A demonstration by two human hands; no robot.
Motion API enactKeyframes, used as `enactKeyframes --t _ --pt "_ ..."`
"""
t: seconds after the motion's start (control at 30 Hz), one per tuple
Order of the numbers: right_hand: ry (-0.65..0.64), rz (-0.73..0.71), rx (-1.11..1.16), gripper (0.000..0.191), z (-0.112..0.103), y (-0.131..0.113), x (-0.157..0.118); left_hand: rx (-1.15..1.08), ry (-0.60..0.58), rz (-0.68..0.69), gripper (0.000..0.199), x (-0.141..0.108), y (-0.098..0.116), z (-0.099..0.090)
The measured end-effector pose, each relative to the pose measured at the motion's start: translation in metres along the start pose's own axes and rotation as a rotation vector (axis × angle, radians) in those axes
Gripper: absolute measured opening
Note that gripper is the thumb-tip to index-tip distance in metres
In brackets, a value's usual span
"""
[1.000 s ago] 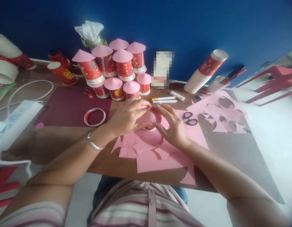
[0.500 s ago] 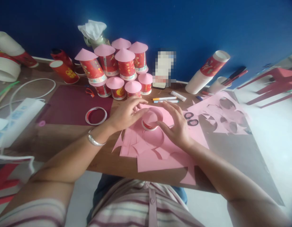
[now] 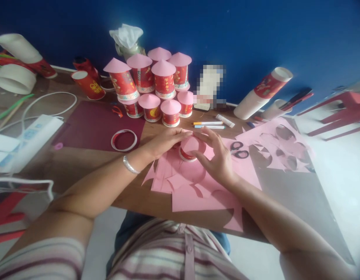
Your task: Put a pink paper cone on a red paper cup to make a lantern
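A short red cup piece with a white rim stands on pink paper sheets in front of me. A pink paper cone rests on top of it. My left hand reaches over from the left, its fingers extended together at the cone's far edge. My right hand curves round the right side, thumb near the cone's front and fingers at its back, with the thumb and fingers apart. The fingertips of both hands nearly meet behind the cone.
Several red cups with pink cone tops stand at the back. Scissors lie right of my hands, near markers. A white ring lies left; cut pink scraps lie right.
My left hand has moved over the cone's far edge, and its thumb has come off the cone's front. My right fingers have come closer to it. The whole view has shifted slightly.
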State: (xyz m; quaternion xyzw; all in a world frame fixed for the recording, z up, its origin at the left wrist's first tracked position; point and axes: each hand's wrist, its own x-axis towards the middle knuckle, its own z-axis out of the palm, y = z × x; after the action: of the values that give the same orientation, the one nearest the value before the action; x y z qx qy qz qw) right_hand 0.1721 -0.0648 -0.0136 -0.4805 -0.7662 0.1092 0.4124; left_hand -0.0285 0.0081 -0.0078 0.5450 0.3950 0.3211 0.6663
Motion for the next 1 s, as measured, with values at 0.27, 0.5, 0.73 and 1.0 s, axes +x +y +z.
enactKeyframes --t 0.27,0.5,0.73,1.0 --pt "-0.004 0.027 0.001 0.064 0.0015 -0.0011 -0.0006 -0.177 -0.080 -0.062 0.054 0.0003 -0.0013 0.0033" --pt "0.025 0.019 0.006 0.065 0.0046 0.0017 -0.0018 -0.231 -0.094 -0.101 0.053 0.0001 -0.0006 0.0049" --pt "0.012 0.023 0.069 0.075 0.0033 0.0029 -0.0019 -0.206 -0.076 -0.039 0.051 -0.0012 -0.0061 0.0084" --pt "-0.009 -0.008 0.067 0.080 0.0005 0.0030 -0.0052 -0.078 0.025 0.049 0.041 -0.0047 -0.0065 0.0047"
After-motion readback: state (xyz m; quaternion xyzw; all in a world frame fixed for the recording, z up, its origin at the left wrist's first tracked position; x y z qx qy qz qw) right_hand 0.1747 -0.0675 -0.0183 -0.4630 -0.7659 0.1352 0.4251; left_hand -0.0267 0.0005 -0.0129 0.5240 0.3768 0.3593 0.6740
